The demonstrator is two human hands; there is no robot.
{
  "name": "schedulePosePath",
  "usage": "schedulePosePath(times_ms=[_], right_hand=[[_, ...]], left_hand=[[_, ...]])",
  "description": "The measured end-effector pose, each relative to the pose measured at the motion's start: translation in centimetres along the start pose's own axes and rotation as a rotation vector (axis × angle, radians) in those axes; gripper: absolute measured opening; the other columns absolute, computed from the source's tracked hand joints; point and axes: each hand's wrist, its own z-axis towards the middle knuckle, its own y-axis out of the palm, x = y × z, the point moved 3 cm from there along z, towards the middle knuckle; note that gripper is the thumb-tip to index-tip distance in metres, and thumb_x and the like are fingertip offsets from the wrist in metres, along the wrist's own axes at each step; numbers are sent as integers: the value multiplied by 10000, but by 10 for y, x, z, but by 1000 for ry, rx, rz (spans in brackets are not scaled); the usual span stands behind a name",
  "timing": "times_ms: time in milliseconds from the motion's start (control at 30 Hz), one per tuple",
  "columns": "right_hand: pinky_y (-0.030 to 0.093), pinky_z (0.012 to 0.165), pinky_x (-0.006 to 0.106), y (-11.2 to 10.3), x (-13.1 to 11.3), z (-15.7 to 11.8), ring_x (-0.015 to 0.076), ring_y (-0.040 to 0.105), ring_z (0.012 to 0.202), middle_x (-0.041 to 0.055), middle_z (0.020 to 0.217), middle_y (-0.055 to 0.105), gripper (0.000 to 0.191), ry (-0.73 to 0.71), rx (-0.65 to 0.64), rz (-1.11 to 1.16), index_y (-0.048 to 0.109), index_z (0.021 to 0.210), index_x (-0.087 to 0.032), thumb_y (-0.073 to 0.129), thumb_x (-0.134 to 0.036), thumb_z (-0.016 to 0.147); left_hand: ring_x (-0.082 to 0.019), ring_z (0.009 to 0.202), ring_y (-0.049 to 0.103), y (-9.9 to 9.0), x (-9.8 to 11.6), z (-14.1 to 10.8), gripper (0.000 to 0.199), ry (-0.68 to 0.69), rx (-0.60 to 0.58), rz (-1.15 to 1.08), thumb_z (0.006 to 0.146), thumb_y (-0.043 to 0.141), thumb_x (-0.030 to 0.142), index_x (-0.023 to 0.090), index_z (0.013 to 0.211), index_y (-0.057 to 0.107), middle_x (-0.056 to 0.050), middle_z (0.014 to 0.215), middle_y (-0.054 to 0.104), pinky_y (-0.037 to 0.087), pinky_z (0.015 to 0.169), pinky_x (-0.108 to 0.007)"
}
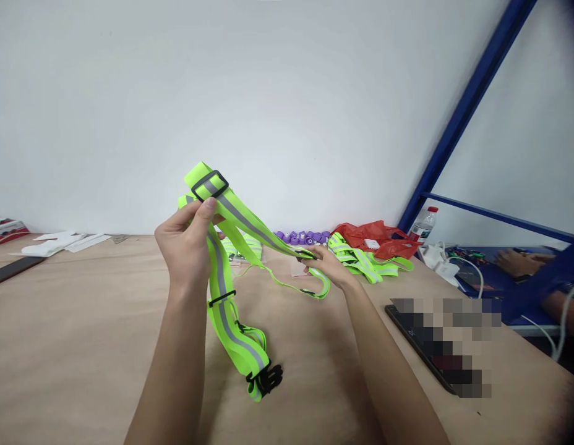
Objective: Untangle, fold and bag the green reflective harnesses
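Note:
Lifted above the table is a neon-yellow reflective strap (252, 219) with a grey stripe down its middle. My left hand (189, 247) pinches it just below a black slide adjuster (209, 185). From that hand a length of strap hangs down, ending in a black plastic buckle (270, 378) low in the view. To the right, my right hand (328, 264) is closed on another part of the same strap, beside a small dark fitting. A thinner loop of strap droops between the two hands.
More neon straps (361, 262) lie by a red plastic bag (377, 238) at the back right, near purple rolls (303, 238) and a bottle (424, 225). A partly blurred phone (421, 346) lies right. Beyond the blue frame (467, 99) is another person's hand (519, 262). White papers (59, 243) lie left.

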Motion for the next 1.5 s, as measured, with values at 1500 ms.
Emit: schedulePosePath(times_ms=[1500], right_hand=[[388, 515, 231, -11, -52, -48, 146, 597, 599, -11, 635, 643, 348, 397, -347, -628, 532, 773, -207, 825, -334, 637]], left_hand=[[-141, 610, 606, 8, -1, -4, 286, -150, -132, 32, 658, 833, 438, 169, 727, 762, -4, 634, 626, 516, 458, -216]])
